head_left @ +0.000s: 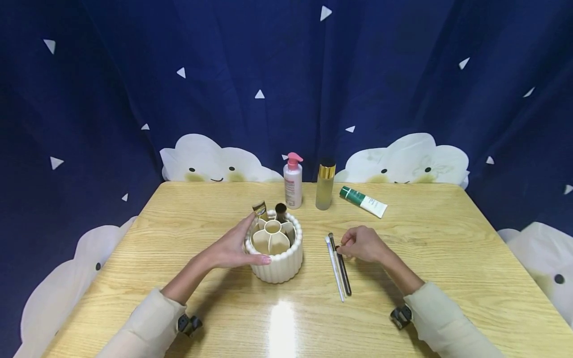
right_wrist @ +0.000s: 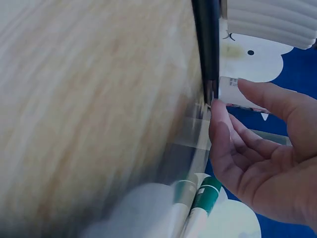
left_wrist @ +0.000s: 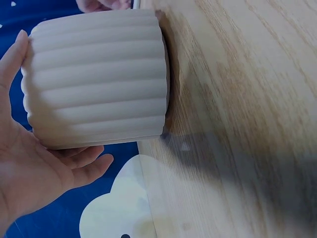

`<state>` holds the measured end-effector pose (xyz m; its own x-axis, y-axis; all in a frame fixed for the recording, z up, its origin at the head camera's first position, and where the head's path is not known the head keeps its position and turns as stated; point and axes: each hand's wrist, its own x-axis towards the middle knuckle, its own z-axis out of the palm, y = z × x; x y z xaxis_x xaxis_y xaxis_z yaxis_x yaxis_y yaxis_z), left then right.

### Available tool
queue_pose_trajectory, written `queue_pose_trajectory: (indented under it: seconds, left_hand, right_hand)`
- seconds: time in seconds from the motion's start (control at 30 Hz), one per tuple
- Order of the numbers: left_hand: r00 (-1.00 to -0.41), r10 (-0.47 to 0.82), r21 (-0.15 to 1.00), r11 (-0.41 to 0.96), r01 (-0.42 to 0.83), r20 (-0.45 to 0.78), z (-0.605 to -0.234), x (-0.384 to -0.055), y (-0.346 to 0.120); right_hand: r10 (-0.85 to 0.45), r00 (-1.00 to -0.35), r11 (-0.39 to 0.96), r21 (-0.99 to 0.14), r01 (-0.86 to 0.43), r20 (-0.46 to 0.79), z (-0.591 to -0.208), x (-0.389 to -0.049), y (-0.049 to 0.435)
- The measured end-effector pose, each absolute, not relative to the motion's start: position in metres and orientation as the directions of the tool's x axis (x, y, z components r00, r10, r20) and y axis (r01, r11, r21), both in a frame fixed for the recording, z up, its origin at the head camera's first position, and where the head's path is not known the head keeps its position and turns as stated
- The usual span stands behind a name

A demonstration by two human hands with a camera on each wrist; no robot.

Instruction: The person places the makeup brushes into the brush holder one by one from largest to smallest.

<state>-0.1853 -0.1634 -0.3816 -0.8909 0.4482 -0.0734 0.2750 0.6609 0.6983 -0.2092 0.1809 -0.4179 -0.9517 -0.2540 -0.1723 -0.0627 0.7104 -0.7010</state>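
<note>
A cream ribbed round organizer (head_left: 279, 268) with petal-shaped compartments stands on the table. My left hand (head_left: 235, 246) holds it from the left side, thumb at the front of the rim and fingers round the back. In it are a gold-coloured item (head_left: 260, 209) and a dark-topped brush (head_left: 280, 211). To its right lie slim makeup brushes side by side, a white one (head_left: 334, 271) and a black one (head_left: 344, 278) among them. My right hand (head_left: 363, 243) is at their upper end. In the right wrist view, the fingertips meet the black brush's end and the thumb stands apart.
Behind the organizer stand a pink-topped pump bottle (head_left: 293, 186) and a frosted bottle (head_left: 324, 191) with a gold cap. A green and white tube (head_left: 363, 201) lies to their right. A dark blue curtain (head_left: 250, 59) hangs beyond the wooden table (head_left: 447, 258).
</note>
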Motion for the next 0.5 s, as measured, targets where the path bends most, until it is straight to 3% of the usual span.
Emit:
queue_pose_trajectory:
  seconds: [0.5]
  left_hand:
    - [-0.891, 0.45, 0.713, 0.647, 0.271, -0.069, -0.3813, -0.1854, -0.163]
  right_hand:
    - [-0.192, -0.951, 0.764, -0.645, 0.011, -0.244, -0.4253, -0.2057, 0.1728]
